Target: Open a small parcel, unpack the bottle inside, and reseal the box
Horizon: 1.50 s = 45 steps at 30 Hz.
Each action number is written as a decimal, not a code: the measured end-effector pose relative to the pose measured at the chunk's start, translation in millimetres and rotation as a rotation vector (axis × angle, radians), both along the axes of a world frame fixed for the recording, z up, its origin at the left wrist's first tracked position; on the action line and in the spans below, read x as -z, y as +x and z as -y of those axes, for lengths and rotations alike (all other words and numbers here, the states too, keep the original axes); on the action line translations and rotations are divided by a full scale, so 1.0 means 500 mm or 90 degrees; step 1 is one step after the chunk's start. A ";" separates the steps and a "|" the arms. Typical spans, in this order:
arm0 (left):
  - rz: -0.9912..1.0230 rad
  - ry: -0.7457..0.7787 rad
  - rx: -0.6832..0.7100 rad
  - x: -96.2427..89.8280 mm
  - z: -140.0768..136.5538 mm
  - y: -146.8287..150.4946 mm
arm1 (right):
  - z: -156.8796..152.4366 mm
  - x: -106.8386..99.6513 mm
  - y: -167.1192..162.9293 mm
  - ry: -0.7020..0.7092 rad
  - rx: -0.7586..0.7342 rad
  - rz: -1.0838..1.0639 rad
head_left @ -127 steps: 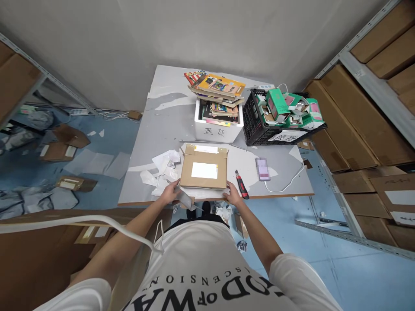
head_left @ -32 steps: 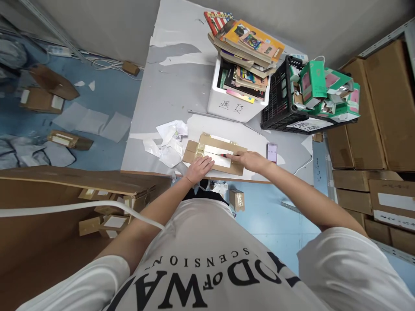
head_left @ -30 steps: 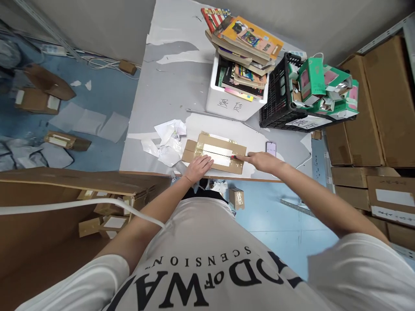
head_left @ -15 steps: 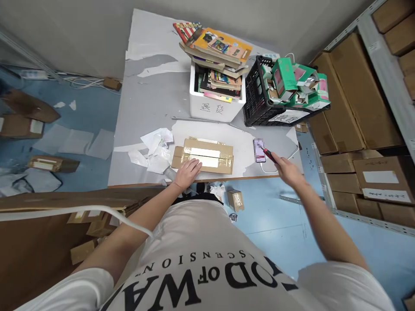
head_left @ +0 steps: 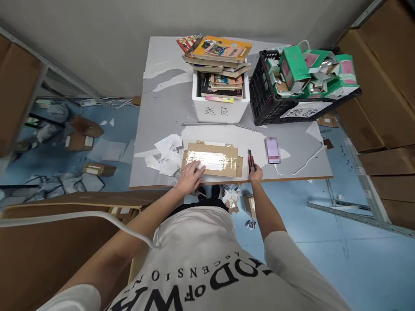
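A flat cardboard box with shiny clear tape and a white label lies near the front edge of the table. My left hand rests on its left front part, fingers stretched out over the label. To the right of the box, my right hand is closed round a red and black utility knife, whose tip points away from me. Farther right lies a phone with a lit, blurred screen and a white cable plugged in. Crumpled white paper sits left of the box.
Behind the box stand a white bin heaped with books and a black crate holding green boxes. The table's front edge has a brown rim. Large cartons rise at the right; a big open carton stands at the lower left.
My right hand has moved left with the utility knife, from the phone to beside the box. The left hand stays on the box. The view has shifted.
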<state>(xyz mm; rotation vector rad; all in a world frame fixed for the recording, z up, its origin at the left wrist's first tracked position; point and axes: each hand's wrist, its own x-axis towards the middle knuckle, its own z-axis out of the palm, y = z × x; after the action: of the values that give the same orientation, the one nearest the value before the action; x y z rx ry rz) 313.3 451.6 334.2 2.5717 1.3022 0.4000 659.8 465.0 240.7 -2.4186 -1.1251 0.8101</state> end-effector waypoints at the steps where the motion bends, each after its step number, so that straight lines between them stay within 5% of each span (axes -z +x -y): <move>1: -0.001 0.002 -0.009 -0.005 0.003 -0.002 | -0.001 -0.004 -0.001 0.008 0.013 0.016; 6: 0.003 -0.010 -0.094 -0.011 0.041 -0.081 | -0.001 -0.061 -0.032 0.233 0.037 0.032; 9: -0.022 -0.042 -0.223 0.025 0.078 -0.150 | 0.020 -0.103 -0.062 0.370 -0.043 -0.031; 11: -0.057 -0.108 -0.188 0.063 0.099 -0.173 | 0.044 -0.121 -0.081 0.391 -0.074 -0.043; 15: -0.063 -0.191 -0.051 0.124 0.107 -0.168 | 0.095 -0.128 -0.100 0.359 -0.091 -0.041; 20: -0.037 -0.131 -0.414 0.134 0.036 -0.214 | 0.135 -0.125 -0.090 0.303 -0.067 -0.039; 23: -0.059 -0.205 -0.565 0.139 -0.038 -0.282 | 0.146 -0.131 -0.087 0.283 -0.067 -0.023; 27: -0.018 -0.313 -0.502 0.183 -0.117 -0.342 | 0.159 -0.142 -0.092 0.255 -0.089 -0.002; 32: 0.028 -0.289 -0.510 0.231 -0.132 -0.364 | 0.183 -0.142 -0.101 0.216 -0.088 0.011; 38: 0.062 -0.212 -0.605 0.196 -0.118 -0.415 | 0.194 -0.132 -0.115 0.199 -0.056 -0.001; 41: 0.116 -0.163 -0.584 0.165 -0.149 -0.417 | 0.191 -0.124 -0.126 0.192 -0.039 0.001; 45: 0.056 -0.260 -0.548 0.153 -0.205 -0.362 | 0.186 -0.116 -0.146 0.175 -0.034 -0.006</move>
<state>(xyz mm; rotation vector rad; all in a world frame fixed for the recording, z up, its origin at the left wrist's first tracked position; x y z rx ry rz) 132.2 554.3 257.7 1.5528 2.1389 0.3263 586.8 372.1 298.5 -2.1641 -1.2154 0.6353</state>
